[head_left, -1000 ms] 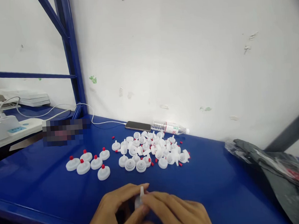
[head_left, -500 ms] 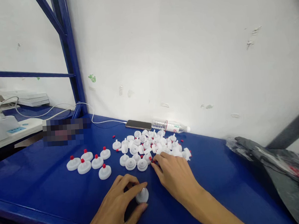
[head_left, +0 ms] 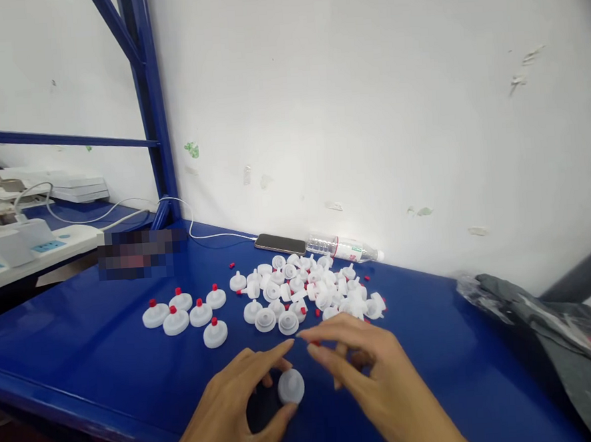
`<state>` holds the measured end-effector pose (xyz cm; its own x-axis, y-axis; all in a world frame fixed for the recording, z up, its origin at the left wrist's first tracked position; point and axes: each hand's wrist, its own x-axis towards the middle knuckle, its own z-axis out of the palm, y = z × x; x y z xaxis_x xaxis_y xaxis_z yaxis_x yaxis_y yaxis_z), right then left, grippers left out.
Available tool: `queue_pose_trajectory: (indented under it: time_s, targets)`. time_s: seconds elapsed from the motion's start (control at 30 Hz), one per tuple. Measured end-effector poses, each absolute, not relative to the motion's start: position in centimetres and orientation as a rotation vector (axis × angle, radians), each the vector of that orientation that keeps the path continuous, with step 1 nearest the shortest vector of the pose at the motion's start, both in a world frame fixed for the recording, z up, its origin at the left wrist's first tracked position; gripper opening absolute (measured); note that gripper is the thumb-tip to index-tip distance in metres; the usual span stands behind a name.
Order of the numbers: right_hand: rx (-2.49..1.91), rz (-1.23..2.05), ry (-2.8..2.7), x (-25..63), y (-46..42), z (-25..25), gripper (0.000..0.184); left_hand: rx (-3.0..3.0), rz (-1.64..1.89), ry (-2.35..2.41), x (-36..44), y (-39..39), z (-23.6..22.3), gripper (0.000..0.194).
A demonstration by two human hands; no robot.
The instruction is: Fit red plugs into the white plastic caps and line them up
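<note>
My left hand [head_left: 241,398] is closed around a white nozzle cap [head_left: 291,386], thumb at its near side and a finger at its far side, while the index finger stretches over it. Just to the right, my right hand [head_left: 369,360] pinches a small red tip cap [head_left: 315,343] between thumb and index finger; the fingers hide most of it. Beyond both hands lies a heap of white nozzle caps [head_left: 288,323] with loose red tip caps among them. To the left stand several white caps with red tips fitted [head_left: 215,334], upright on the blue table [head_left: 109,379].
A phone [head_left: 279,243] on a charging cable and a clear plastic bottle [head_left: 344,248] lie along the wall. At the right is a dark grey plastic-wrapped bundle [head_left: 542,326]. A power strip [head_left: 51,244] and a blue metal post [head_left: 157,123] are on the left.
My right hand has drawn back from the heap towards the left hand, now with a red tip cap in its fingers. My left index finger has straightened above the white cap.
</note>
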<state>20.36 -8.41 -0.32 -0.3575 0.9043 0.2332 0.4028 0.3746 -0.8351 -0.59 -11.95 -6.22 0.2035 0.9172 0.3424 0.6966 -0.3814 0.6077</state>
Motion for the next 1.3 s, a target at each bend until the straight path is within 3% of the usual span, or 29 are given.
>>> queue_pose_trajectory:
  time_s: [0.1,0.3,0.57,0.7,0.77,0.9,1.07,1.3]
  targets:
    - [-1.106,1.016,-1.855,19.7,-9.2,-1.2,0.008,2.184,0.953,1.516,-0.7,-11.9,-6.4,0.053]
    - [-1.173,0.812,-1.991,19.0,-9.4,-2.2,0.015,2.196,0.938,1.53,-0.5,-12.0,-6.0,0.052]
    - [-1.248,0.858,-2.04,18.8,-9.5,-2.2,0.012,2.178,0.96,1.513,-0.7,-11.9,-6.5,0.054]
    - [-1.24,0.916,-2.04,19.0,-9.3,-2.1,0.037,2.153,0.95,1.529,-0.6,-11.6,-6.5,0.053]
    - [-1.23,0.816,-2.042,19.4,-9.2,-1.9,0.036,2.14,0.976,1.572,-0.9,-11.3,-6.3,0.051]
    - [-1.222,0.556,-2.071,20.7,-8.9,-1.2,0.01,2.108,1.083,1.792,-3.8,-10.1,-5.7,0.044]
    - [-1.198,0.176,-2.226,20.9,-8.0,-0.4,0.019,1.979,1.023,2.076,-8.8,-8.3,-5.4,0.055]
    - [-1.214,-0.206,-2.523,16.2,-4.4,2.3,0.023,1.94,1.012,2.009,-9.9,-8.2,-5.5,0.057]
